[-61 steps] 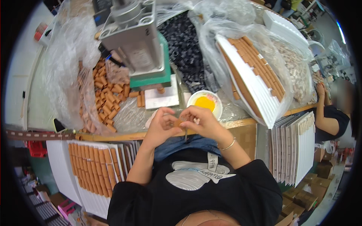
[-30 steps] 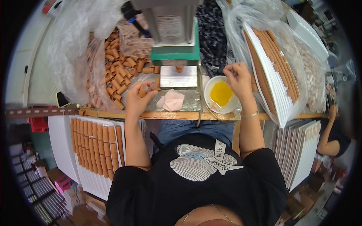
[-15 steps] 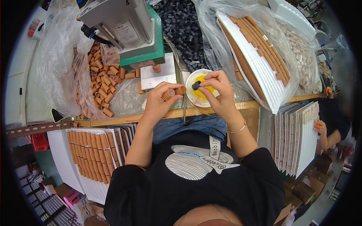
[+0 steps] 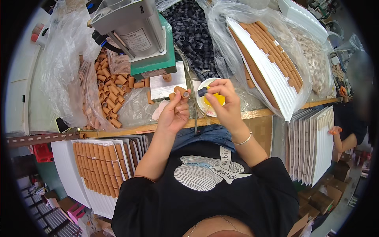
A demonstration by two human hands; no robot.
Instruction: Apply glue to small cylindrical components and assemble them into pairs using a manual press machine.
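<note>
My left hand [image 4: 173, 114] is closed around two short brown tubes. One brown tube [image 4: 181, 92] sticks out from the fingertips with its open end toward the right; the second is mostly covered by the fingers. Between thumb and fingers, my right hand [image 4: 227, 103] pinches a small black plastic sleeve [image 4: 202, 92], just right of that tube and apart from it. Below the sleeve is a white bowl [image 4: 200, 103] with yellow liquid in it. Under a grey and green press [image 4: 153, 65], another brown tube [image 4: 167, 78] stands on a metal plate [image 4: 158, 91].
Loose brown tubes [image 4: 108, 89] lie heaped in plastic at the left. Black sleeves [image 4: 185, 35] are piled behind the bowl. White corrugated trays [image 4: 290, 102] of tubes rest at the right, and more racks hang by the wooden table edge [image 4: 256, 113]. Another person's hand [image 4: 335, 130] is far right.
My left hand has turned, so the front tube now points its open end rightward. The black sleeve has shifted slightly left toward it. The view has moved a little.
</note>
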